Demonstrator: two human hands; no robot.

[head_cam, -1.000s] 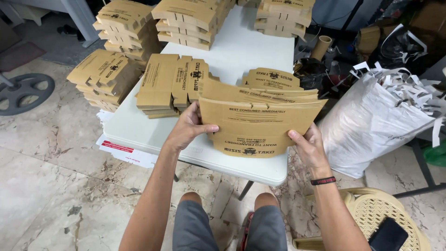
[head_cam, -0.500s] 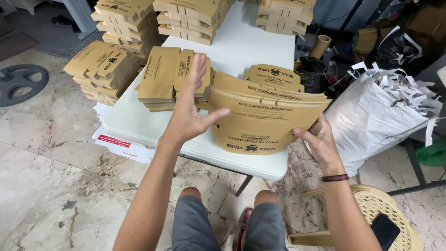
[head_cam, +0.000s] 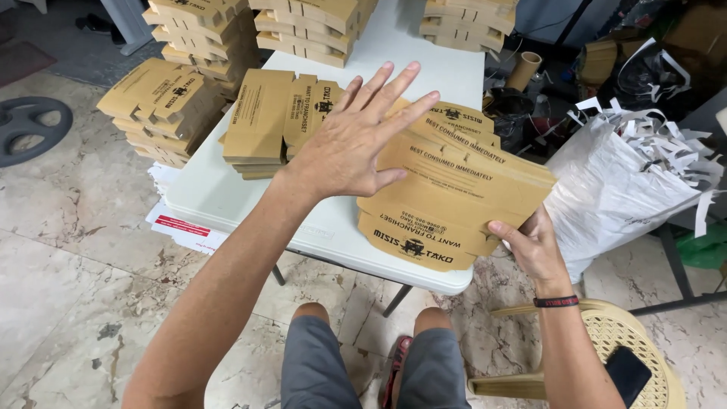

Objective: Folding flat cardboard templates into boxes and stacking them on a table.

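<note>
While the right hand (head_cam: 534,246) alone pinches the fanned kraft box blanks (head_cam: 454,189) at four o'clock and the left hand (head_cam: 356,140) hovers spread, empty, above them, they could slide off the surface (head_cam: 227,201).

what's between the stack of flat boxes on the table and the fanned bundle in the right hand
In the head view the open left hand hangs over that gap, between the flat brown stack and the fanned bundle gripped by the right hand; beneath it, bare white table.

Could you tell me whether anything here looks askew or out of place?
Yes: white paper strips spill out of the white bag beside the white table. The brown flat box blanks in the right hand are fanned unevenly, and papers poke out under the table edge.
</note>
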